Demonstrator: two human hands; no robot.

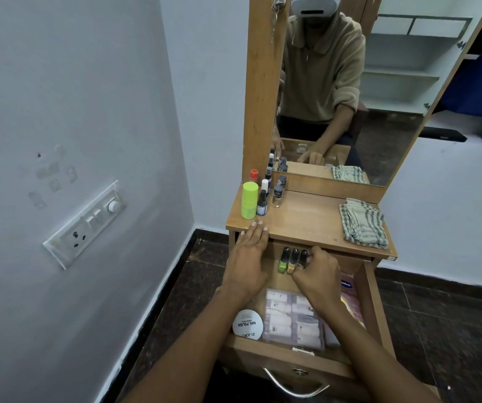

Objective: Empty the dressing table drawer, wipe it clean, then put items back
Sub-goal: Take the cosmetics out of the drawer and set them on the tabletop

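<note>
Light is dim, flat, cool, no single source I can pick out. Soft shadow under my left hand [247, 251] and inside the drawer [375, 309]. No hard glare; the mirror [379, 112] reflects evenly. Wide-angle bend at the frame edges, wall lines bow. Right edge smeared; my forearms at the bottom are soft. Centre is fairly sharp.

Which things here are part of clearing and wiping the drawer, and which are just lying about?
Part of the job:
drawer
nail polish bottles
round tin
clear pouch
checked cloth
bottles on the tabletop
left hand
right hand

Just lying about:
mirror
wall switchboard
</note>
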